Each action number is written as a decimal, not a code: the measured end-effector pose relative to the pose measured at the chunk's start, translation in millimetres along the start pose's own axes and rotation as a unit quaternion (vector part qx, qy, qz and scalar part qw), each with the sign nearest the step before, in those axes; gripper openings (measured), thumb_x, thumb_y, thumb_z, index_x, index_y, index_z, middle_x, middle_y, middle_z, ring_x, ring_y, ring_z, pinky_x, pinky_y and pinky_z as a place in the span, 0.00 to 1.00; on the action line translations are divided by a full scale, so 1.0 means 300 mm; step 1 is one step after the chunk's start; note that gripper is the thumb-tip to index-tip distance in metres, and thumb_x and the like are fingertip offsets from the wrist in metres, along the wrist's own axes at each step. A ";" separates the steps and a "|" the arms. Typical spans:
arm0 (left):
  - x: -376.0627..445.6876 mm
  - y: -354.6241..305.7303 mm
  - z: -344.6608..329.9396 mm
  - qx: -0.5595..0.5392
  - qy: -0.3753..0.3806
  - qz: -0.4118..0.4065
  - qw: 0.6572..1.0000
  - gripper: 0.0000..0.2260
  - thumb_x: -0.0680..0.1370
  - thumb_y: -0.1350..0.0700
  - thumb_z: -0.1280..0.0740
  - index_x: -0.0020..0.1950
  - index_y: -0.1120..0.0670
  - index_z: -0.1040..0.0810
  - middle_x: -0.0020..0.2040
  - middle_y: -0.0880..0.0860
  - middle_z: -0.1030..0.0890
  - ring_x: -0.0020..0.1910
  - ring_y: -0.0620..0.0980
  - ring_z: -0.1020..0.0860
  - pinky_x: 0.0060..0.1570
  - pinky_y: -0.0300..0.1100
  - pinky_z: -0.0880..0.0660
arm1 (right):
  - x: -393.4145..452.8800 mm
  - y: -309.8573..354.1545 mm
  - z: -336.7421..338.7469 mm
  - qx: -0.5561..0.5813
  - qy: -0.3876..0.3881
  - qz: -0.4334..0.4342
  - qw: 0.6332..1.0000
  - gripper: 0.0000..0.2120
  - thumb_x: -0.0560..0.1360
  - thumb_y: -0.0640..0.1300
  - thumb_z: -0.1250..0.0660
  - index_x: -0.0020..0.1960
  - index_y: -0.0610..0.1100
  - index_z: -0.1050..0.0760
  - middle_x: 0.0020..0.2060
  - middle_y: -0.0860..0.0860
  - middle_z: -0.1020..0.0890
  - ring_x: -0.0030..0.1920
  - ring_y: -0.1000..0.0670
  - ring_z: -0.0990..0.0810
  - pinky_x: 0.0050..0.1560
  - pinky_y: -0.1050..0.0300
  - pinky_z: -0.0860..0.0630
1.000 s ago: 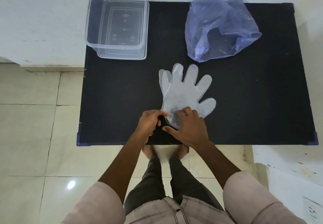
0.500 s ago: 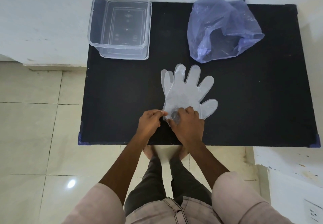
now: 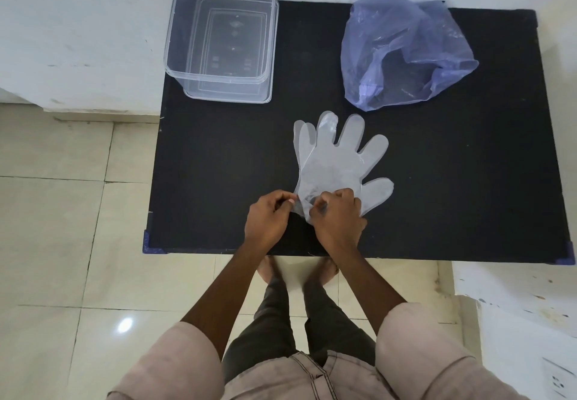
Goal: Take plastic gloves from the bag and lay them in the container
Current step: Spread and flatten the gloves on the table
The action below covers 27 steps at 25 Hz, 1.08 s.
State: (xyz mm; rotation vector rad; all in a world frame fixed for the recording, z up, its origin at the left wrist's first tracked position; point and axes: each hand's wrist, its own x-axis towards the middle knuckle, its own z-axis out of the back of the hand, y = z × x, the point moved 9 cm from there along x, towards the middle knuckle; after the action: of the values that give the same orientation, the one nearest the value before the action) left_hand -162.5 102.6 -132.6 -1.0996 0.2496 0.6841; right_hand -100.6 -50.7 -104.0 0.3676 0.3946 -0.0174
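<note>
Clear plastic gloves lie flat and stacked on the black table, fingers pointing away from me. My left hand pinches the cuff edge at its near left corner. My right hand grips the cuff just to the right, with the plastic bunched under its fingers. The clear rectangular container stands at the far left corner with nothing in it. A crumpled bluish plastic bag lies at the far right, mouth towards me.
The table's near edge runs just under my wrists. White walls border the table at the back and left, and a white ledge stands at the near right. Tiled floor lies to the left.
My right hand has curled and slid left along the cuff towards my left hand, bunching the plastic. The gloves stay in place on the table.
</note>
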 end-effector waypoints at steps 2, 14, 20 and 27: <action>-0.002 0.007 -0.008 0.038 0.007 -0.009 0.999 0.09 0.80 0.54 0.37 0.55 0.46 0.18 0.50 0.44 0.17 0.46 0.44 0.20 0.50 0.41 0.22 | 0.005 -0.003 0.005 0.023 0.007 0.003 1.000 0.08 0.75 0.51 0.32 0.50 0.49 0.21 0.55 0.48 0.24 0.57 0.47 0.27 0.54 0.45 0.28; -0.072 -0.124 -0.048 0.441 0.018 -0.121 0.889 0.20 0.80 0.44 0.41 0.71 0.47 0.31 0.70 0.53 0.31 0.67 0.55 0.32 0.67 0.52 0.33 | 0.070 -0.100 0.147 0.238 -0.005 -0.011 0.971 0.06 0.74 0.40 0.32 0.39 0.40 0.23 0.32 0.51 0.22 0.33 0.53 0.23 0.38 0.63 0.25; -0.163 -0.193 -0.201 0.450 0.113 -0.267 0.845 0.26 0.80 0.47 0.40 0.77 0.51 0.41 0.78 0.53 0.39 0.76 0.56 0.42 0.75 0.52 0.49 | 0.110 -0.117 0.139 0.300 0.039 -0.039 0.952 0.02 0.72 0.37 0.32 0.45 0.39 0.23 0.36 0.45 0.17 0.35 0.50 0.18 0.43 0.58 0.19; -0.157 -0.125 -0.243 0.451 0.144 -0.224 0.852 0.34 0.78 0.47 0.36 0.79 0.51 0.50 0.80 0.55 0.47 0.78 0.57 0.48 0.75 0.53 0.49 | 0.065 -0.118 0.078 0.278 0.123 -0.040 0.952 0.17 0.70 0.53 0.26 0.51 0.42 0.22 0.44 0.50 0.19 0.45 0.52 0.21 0.50 0.61 0.24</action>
State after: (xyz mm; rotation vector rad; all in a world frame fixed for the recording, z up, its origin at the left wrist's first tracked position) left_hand -165.2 10.0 -114.2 -0.3046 0.4899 -0.0651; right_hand -77.0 -90.8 -103.6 0.9170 0.6535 -0.1664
